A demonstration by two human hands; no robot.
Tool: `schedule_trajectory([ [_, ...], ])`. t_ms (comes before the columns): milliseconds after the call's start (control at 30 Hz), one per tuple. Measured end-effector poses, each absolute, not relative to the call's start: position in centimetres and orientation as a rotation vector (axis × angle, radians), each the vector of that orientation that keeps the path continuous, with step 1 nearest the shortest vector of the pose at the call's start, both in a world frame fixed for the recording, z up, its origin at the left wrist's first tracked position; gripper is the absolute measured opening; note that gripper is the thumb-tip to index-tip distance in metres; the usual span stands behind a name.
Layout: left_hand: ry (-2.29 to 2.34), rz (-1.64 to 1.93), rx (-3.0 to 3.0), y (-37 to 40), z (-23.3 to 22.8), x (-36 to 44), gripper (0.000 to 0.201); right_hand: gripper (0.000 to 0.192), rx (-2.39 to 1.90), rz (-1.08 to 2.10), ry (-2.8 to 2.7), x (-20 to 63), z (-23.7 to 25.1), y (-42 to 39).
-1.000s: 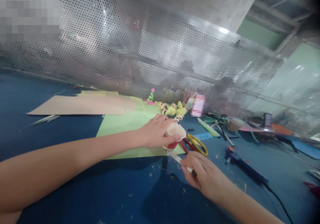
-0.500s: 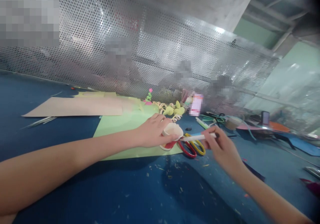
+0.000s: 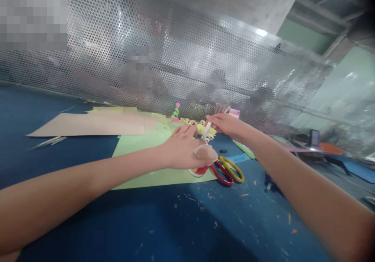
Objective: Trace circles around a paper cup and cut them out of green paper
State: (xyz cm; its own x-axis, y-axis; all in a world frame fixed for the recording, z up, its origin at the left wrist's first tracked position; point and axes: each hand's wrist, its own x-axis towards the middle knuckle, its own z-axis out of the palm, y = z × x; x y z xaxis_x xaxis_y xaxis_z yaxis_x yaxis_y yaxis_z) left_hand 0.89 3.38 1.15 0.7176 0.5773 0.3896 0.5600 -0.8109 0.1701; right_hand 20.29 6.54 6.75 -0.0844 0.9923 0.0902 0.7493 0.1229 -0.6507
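Two bare forearms, no sleeves in view as far up as the frame's lower edge. No watch, ring or bracelet showing on left hand [image 3: 180, 150] or right hand [image 3: 224, 124]. No gloves. Fingernails too blurred to make out.

Dim bluish light, glare on the mesh screen [image 3: 205, 59] (upper right), soft motion blur, warped edges.

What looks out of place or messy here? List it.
Small paper scraps litter the blue table near the scissors. The paper cup in the left hand is tipped over on the green sheet, not upright. The right hand holds a white stick. Nothing looks broken.
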Motion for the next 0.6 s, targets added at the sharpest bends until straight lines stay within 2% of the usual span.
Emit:
schedule_trajectory([
  [133, 0.911, 0.762, 2.873, 3.7, 0.7, 0.8, 0.070, 0.029, -1.714, 0.814, -1.975, 17.8, 6.4, 8.7],
  [267, 0.883, 0.844, 2.835, 3.8, 0.3, 0.7, 0.069, 0.012, -1.761, 1.050, -2.106, 16.0, 6.1, 9.6],
  [600, 0.973, 0.777, 2.839, 3.4, 0.8, 0.9, 0.065, 0.012, -1.967, 1.296, -2.280, 13.9, 6.5, 11.7],
])
